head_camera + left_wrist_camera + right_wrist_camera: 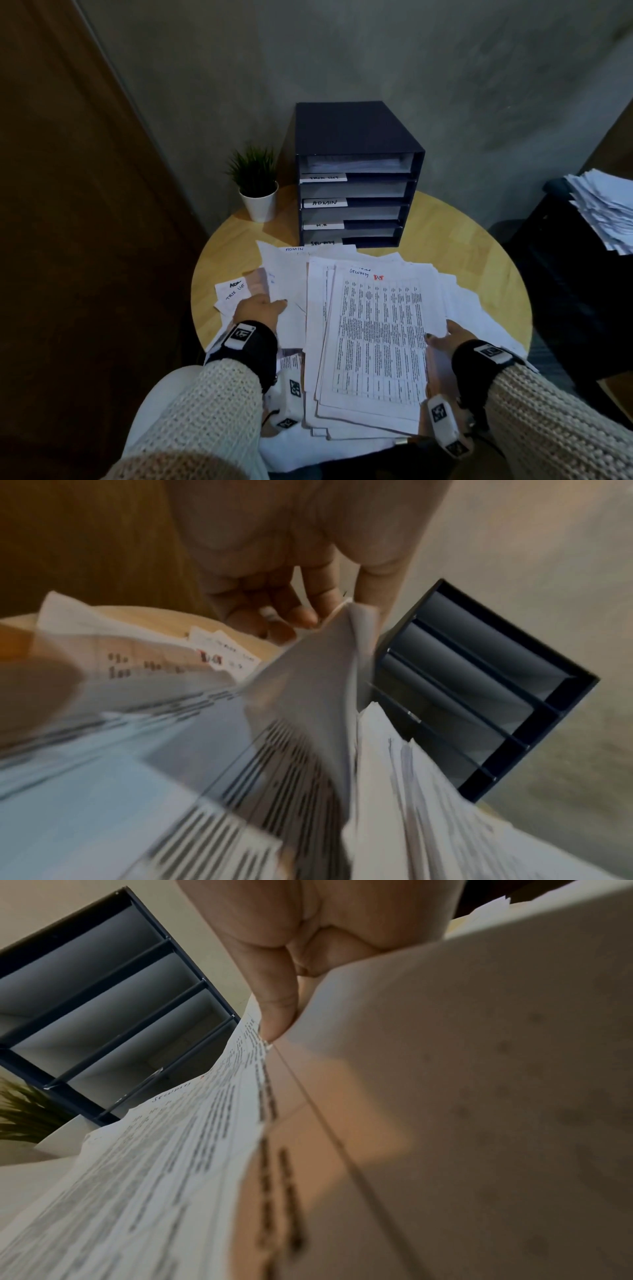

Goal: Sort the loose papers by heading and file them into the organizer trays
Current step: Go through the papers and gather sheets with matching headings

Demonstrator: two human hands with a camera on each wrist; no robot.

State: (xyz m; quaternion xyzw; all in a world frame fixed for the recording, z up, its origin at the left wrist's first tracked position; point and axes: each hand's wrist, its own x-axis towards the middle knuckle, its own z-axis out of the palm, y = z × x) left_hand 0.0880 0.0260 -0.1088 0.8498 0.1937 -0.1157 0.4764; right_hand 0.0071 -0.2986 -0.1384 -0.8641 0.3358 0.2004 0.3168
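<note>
With the right hand (445,337) pinching the Security-headed sheet (380,339) atop the loose papers (298,274) on the worktop (462,240) and the left hand (260,308) gripping another sheet, adjacent pages may drag along and get misfiled in the organizer (356,178)

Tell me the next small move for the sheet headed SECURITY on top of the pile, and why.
Probably lift that top sheet clear with the right hand, whose thumb already pinches its right edge, and carry it toward the organizer. Its handwritten heading appears to read SECURITY, and the bottom tray's label seems to match, though it is partly hidden. The left hand is busy with another sheet.
</note>
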